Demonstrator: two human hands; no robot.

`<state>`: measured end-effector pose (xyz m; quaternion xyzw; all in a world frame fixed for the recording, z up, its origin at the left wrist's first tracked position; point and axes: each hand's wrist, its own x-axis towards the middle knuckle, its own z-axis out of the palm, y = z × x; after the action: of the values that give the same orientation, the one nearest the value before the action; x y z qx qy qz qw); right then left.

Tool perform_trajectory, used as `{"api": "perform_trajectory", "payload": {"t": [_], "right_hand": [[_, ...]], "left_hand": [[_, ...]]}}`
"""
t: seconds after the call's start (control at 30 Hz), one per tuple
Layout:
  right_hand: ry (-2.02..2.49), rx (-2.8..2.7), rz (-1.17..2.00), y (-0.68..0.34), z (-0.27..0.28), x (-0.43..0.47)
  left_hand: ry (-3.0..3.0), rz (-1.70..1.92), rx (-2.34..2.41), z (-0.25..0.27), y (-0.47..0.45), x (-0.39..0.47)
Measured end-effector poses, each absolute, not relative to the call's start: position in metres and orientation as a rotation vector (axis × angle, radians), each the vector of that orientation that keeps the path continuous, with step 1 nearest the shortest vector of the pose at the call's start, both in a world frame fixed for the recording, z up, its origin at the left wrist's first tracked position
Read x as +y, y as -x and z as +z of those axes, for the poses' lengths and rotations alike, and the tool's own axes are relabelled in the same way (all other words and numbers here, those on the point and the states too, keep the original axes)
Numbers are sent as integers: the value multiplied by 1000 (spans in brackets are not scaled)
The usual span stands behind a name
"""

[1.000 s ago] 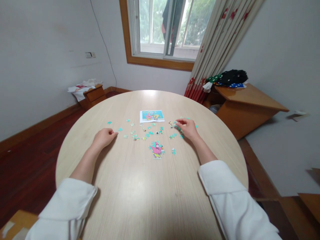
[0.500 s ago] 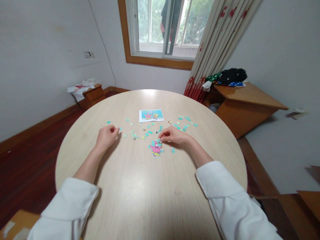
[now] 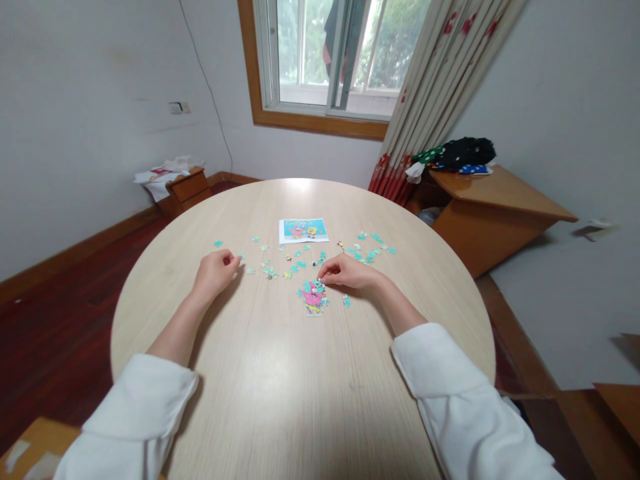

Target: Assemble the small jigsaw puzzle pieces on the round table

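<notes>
In the head view, there are two bare hands, one printed picture sheet (image 3: 303, 231), one joined puzzle section (image 3: 313, 298) and one round table (image 3: 270, 393) beneath them. The sheet shows two large figures, one pink and one yellow; the section shows one pink figure. Well over a dozen loose pieces (image 3: 299, 265) lie scattered between the sheet and the section, spreading to both sides; they overlap too much for an exact count. One separate piece (image 3: 347, 301) sits just right of the section, and one turquoise piece (image 3: 218, 244) lies farthest left.

The right hand (image 3: 347, 270) has its thumb and index finger pinched nearly together on a small piece (image 3: 319, 281) at the section's upper right edge. The left hand (image 3: 216, 272) rests left of the loose pieces with its fingers curled in and its thumb close to the index finger; I cannot tell whether it grasps anything.

The right fingers partly cover the pinched piece, so its print and whether it is joined cannot be made out. A turquoise piece beside the left fingertips is partly hidden. Both white sleeves (image 3: 445, 360) are cut off by the lower edge.
</notes>
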<state>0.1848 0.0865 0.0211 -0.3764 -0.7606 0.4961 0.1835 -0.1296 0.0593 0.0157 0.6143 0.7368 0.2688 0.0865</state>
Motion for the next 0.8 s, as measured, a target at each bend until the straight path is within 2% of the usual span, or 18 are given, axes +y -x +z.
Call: {"api": "perform_trajectory", "payload": {"t": [0.43,0.8], "right_hand": [[1201,-2260,1285,-183,19,89],[1211,-2212,1316,-183,16,90]], "left_hand": [[-1819,861,2166,16,128,59],[-1819,868,2162,16,127,58]]}}
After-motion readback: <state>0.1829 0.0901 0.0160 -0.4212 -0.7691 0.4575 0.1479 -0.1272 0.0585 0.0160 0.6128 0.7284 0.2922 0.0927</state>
